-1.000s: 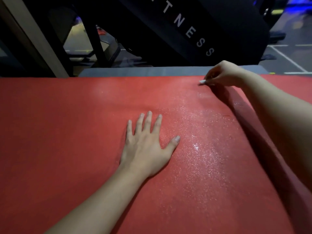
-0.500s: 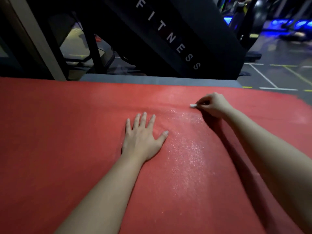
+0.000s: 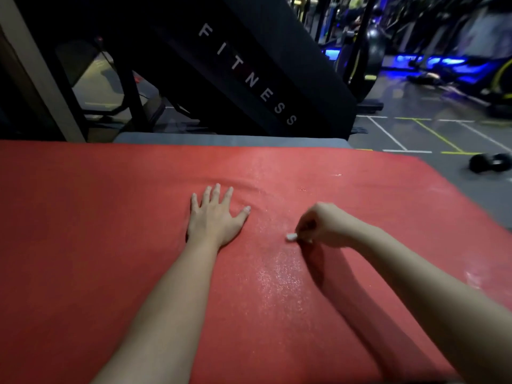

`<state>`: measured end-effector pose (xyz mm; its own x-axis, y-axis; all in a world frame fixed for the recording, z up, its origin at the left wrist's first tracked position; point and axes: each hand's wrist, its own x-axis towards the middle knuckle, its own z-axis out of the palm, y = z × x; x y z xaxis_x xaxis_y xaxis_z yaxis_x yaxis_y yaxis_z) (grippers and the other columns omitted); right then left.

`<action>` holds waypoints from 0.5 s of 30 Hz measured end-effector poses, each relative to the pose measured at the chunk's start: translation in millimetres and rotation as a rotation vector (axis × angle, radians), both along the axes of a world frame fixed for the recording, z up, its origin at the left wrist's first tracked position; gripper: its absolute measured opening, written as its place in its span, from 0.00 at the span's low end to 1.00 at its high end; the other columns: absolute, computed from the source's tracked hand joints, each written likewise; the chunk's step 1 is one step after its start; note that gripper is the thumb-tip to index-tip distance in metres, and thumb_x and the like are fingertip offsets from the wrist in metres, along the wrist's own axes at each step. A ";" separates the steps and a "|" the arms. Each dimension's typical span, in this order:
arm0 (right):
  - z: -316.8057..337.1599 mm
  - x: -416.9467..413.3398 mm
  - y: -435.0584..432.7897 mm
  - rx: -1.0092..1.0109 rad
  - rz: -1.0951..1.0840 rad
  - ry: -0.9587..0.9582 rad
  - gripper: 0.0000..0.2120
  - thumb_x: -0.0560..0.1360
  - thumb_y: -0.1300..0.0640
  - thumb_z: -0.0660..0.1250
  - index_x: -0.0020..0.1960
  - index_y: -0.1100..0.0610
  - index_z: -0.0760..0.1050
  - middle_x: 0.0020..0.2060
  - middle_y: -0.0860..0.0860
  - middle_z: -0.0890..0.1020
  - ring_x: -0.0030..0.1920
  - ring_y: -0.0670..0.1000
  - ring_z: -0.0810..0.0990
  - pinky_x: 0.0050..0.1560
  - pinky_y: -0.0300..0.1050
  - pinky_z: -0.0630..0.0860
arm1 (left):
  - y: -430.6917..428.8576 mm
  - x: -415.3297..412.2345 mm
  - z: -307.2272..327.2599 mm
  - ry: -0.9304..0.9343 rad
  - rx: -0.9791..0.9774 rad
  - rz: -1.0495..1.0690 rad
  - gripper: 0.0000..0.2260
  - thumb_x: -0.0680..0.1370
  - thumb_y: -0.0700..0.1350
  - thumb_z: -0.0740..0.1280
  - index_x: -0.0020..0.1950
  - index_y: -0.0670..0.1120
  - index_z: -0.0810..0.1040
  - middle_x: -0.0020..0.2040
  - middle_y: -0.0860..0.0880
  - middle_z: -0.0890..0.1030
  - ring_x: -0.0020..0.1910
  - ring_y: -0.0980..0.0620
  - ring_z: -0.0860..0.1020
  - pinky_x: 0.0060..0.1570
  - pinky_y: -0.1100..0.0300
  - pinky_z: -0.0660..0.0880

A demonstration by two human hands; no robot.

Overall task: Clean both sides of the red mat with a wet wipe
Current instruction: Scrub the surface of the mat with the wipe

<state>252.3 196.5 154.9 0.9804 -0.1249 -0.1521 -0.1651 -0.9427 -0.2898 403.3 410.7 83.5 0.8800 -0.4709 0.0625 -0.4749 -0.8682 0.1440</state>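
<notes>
The red mat (image 3: 110, 245) lies flat and fills most of the head view. A wet, glistening streak runs down its middle. My left hand (image 3: 214, 217) lies flat on the mat with fingers spread, pressing it down. To its right, my right hand (image 3: 322, 224) has its fingers curled round a small white wet wipe (image 3: 291, 236), of which only a tip shows at the fingertips, down against the mat beside the wet streak.
A grey mat edge (image 3: 230, 139) shows beyond the red mat. Behind it slants a black gym machine (image 3: 249, 79) lettered FITNESS. A dark dumbbell (image 3: 489, 162) lies on the floor at the right. Gym equipment (image 3: 360, 51) with blue lights stands at the back right.
My right hand has drawn the wipe from the mat's far edge back toward me along the wet streak. My left hand stays flat on the mat. The camera has tilted up.
</notes>
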 end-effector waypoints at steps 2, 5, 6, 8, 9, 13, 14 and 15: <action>-2.0 -15.8 4.8 0.041 -0.037 -0.025 0.08 0.72 0.47 0.75 0.44 0.51 0.85 0.35 0.51 0.84 0.35 0.46 0.75 0.37 0.44 0.70 | 0.3 1.5 0.8 -0.008 -0.004 0.009 0.38 0.78 0.73 0.44 0.83 0.54 0.52 0.84 0.47 0.51 0.82 0.47 0.46 0.79 0.40 0.43; -10.6 -29.0 3.7 0.094 -0.203 -0.250 0.04 0.71 0.51 0.76 0.43 0.51 0.86 0.35 0.51 0.83 0.36 0.47 0.77 0.32 0.34 0.67 | 1.3 1.2 1.3 -0.009 -0.006 0.000 0.38 0.78 0.73 0.44 0.83 0.54 0.53 0.83 0.47 0.52 0.82 0.47 0.48 0.79 0.41 0.44; -13.0 -35.3 6.5 0.096 -0.225 -0.270 0.03 0.71 0.54 0.76 0.45 0.50 0.86 0.36 0.50 0.84 0.38 0.48 0.78 0.31 0.31 0.66 | 1.9 1.0 0.4 -0.012 -0.009 0.001 0.38 0.78 0.73 0.44 0.83 0.54 0.53 0.83 0.47 0.52 0.82 0.47 0.48 0.79 0.41 0.44; -14.8 -53.9 13.5 0.112 -0.192 -0.187 0.03 0.71 0.54 0.76 0.45 0.48 0.86 0.37 0.47 0.84 0.39 0.46 0.80 0.32 0.31 0.68 | 1.7 2.9 -1.5 -0.012 -0.004 -0.001 0.38 0.78 0.73 0.44 0.83 0.54 0.54 0.83 0.47 0.52 0.82 0.47 0.48 0.79 0.41 0.44; -13.3 -64.7 16.0 0.128 -0.143 -0.129 0.03 0.71 0.52 0.76 0.45 0.47 0.85 0.37 0.46 0.84 0.38 0.45 0.80 0.33 0.33 0.70 | 0.7 3.6 -2.7 -0.011 -0.002 -0.001 0.38 0.78 0.73 0.45 0.83 0.54 0.54 0.83 0.48 0.52 0.82 0.47 0.48 0.79 0.41 0.44; -4.6 -80.4 15.2 0.150 -0.036 -0.063 0.04 0.72 0.49 0.76 0.45 0.47 0.85 0.37 0.45 0.83 0.38 0.44 0.79 0.37 0.38 0.73 | -2.2 5.0 -2.2 -0.022 -0.020 0.003 0.38 0.78 0.73 0.45 0.83 0.54 0.54 0.83 0.48 0.52 0.82 0.48 0.48 0.79 0.42 0.43; -7.0 -75.8 15.3 0.138 -0.068 -0.146 0.04 0.72 0.50 0.76 0.45 0.49 0.85 0.36 0.45 0.82 0.38 0.46 0.78 0.36 0.36 0.71 | -1.9 5.5 -1.9 -0.021 -0.014 0.002 0.38 0.78 0.73 0.45 0.83 0.54 0.54 0.83 0.48 0.52 0.82 0.47 0.48 0.79 0.42 0.43; -9.7 -71.2 17.0 0.124 -0.105 -0.232 0.05 0.73 0.50 0.75 0.45 0.51 0.85 0.36 0.45 0.80 0.38 0.47 0.77 0.35 0.32 0.68 | -1.3 5.6 -1.7 -0.019 -0.005 0.000 0.38 0.78 0.73 0.45 0.83 0.54 0.54 0.83 0.48 0.52 0.82 0.47 0.48 0.79 0.42 0.43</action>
<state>181.0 213.6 145.2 0.9735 -0.2223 0.0539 -0.1761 -0.8789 -0.4434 408.9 409.5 81.8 0.8785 -0.4707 0.0817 -0.4777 -0.8675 0.1390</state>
